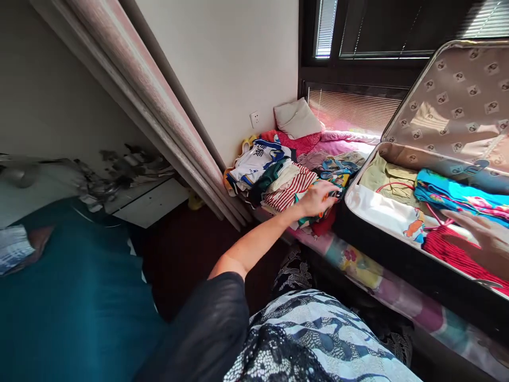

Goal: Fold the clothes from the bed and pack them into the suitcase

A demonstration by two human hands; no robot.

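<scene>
My left hand (318,197) reaches out to a pile of folded clothes (278,178) on the bed, its fingers curled over a colourful garment (336,183) at the pile's right edge beside a red-and-white striped piece (288,191). My right hand (483,231), blurred, lies with fingers stretched out inside the open suitcase (382,241), over a red knitted garment (449,249). Blue and pink folded clothes (457,197) and a beige garment (387,178) fill the case.
The suitcase lid (457,101) stands propped open against the window. A white pillow (298,119) lies at the bed's head. A sliding wardrobe door frame (159,111) runs diagonally at left, with a teal cloth (75,297) and a white drawer unit (151,204) inside.
</scene>
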